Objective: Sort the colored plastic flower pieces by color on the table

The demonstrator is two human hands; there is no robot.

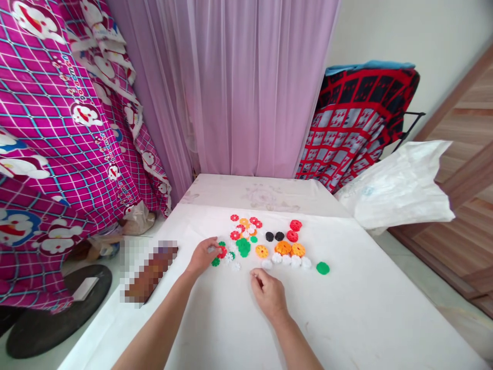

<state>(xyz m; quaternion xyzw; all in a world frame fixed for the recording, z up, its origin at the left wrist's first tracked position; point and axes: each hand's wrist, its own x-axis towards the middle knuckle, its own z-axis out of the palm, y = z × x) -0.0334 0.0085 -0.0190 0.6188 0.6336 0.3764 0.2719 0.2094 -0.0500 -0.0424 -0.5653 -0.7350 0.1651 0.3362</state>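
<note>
Several small plastic flower-shaped discs in red, orange, green, white and black lie scattered on a white table. My left hand reaches into the left side of the pile, its fingers pinched on a small white piece beside a red disc. My right hand rests on the table just in front of the pile, fingers curled together; what they hold, if anything, is hidden. A single green disc lies apart at the right.
A brown, partly blurred flat object lies near the table's left edge. A white plastic bag sits at the far right corner. Pink curtain behind, patterned magenta cloth at left, a red-black cloth over a rack at right.
</note>
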